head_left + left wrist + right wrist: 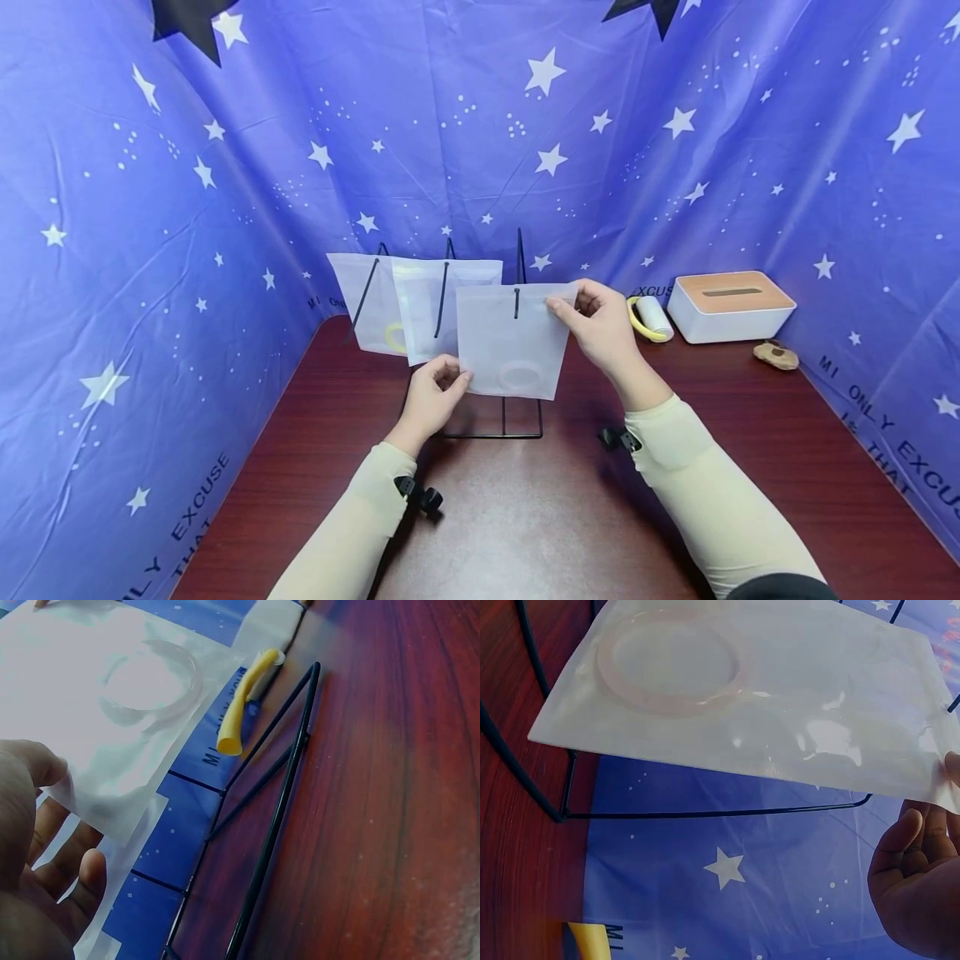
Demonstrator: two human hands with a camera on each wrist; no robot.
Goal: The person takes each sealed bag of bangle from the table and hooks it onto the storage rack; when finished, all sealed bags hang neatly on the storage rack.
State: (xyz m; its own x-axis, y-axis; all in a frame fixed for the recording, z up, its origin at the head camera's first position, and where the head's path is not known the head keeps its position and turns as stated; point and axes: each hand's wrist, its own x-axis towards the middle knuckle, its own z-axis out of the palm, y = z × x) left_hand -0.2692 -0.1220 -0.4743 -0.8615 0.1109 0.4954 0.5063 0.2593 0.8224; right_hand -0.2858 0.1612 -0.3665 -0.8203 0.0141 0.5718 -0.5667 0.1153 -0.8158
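Observation:
A frosted, see-through pouch [487, 333] hangs by its top edge from a prong of the black wire rack [487, 436]. Inside it, near the bottom, lies a pale pinkish ring [607, 667]. My right hand [606, 329] pinches the pouch's upper right corner between thumb and fingers. At the lower left corner, my left hand [431, 396] pinches the edge, its other fingers loosely bent in the left wrist view. To the left, a middle pouch [420, 308] and a far-left pouch [356, 287] hang on other prongs; a yellow ring [392, 336] shows through the far-left one.
At the back right stand a white tissue box [690, 321] with a wood-coloured lid, a white cylinder [655, 317] and a yellow curved piece [637, 321]. A small tan object [776, 356] lies before the box. Blue star-print cloth [480, 125] encloses the dark red table [300, 467].

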